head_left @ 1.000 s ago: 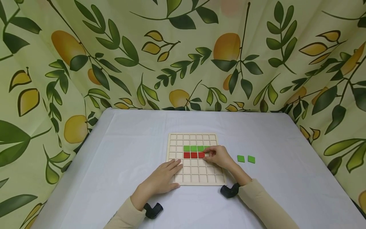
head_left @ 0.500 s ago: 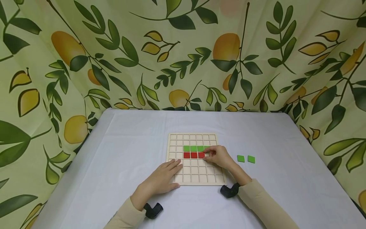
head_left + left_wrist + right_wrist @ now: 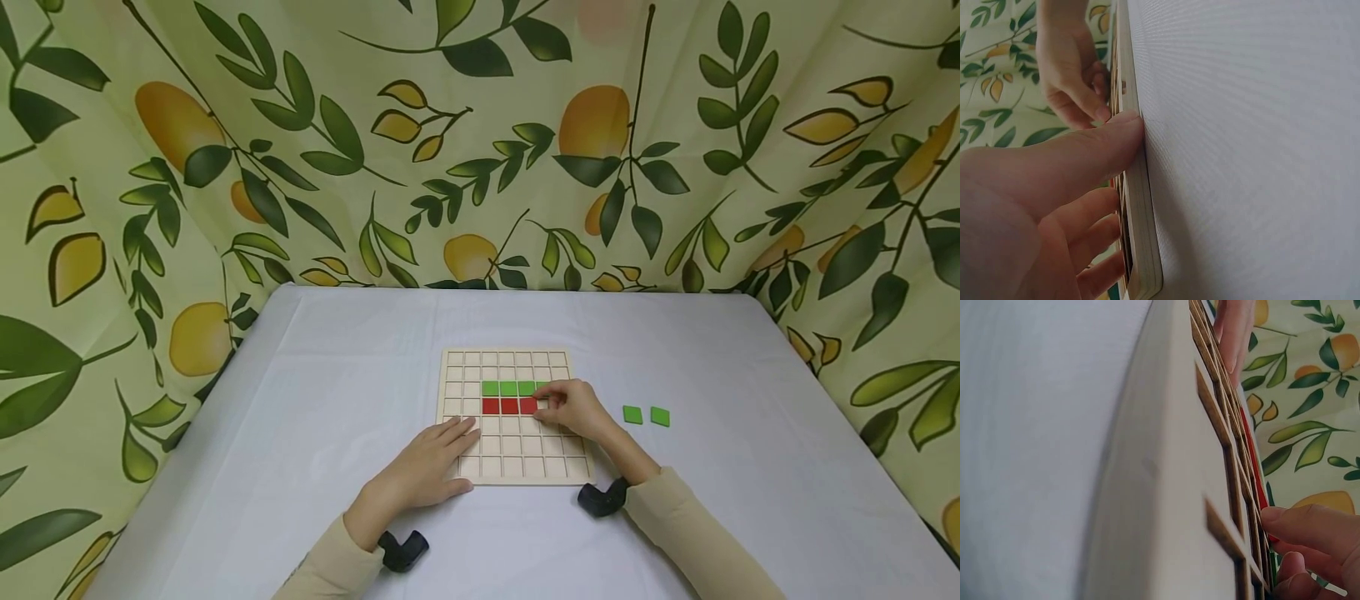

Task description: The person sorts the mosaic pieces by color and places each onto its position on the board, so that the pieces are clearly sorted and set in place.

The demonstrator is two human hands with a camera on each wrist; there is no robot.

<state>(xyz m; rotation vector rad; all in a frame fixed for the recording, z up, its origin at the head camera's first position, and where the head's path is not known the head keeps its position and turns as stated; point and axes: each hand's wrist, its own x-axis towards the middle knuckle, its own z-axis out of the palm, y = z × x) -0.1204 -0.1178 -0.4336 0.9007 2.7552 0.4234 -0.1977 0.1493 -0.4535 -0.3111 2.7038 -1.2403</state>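
Observation:
A pale wooden grid board (image 3: pixel 522 467) lies on the white table. A row of green square tiles (image 3: pixel 507 389) sits in its cells, with a row of three red square tiles (image 3: pixel 509 407) just below. My right hand (image 3: pixel 573 410) bends thumb and index finger at the rightmost red tile (image 3: pixel 528 406), pinching its right end; its fingers partly cover the last green tile. In the right wrist view the thumb meets the red strip (image 3: pixel 1254 459). My left hand (image 3: pixel 423 467) lies spread on the board's lower left, its thumb (image 3: pixel 1124 134) against the near edge.
Two loose green tiles (image 3: pixel 633 415) lie on the table right of the board. A white cloth (image 3: pixel 337 375) covers the tabletop. A curtain (image 3: pixel 480 167) with leaf and fruit print hangs behind and at both sides. Black wrist devices (image 3: pixel 405 552) sit at both cuffs.

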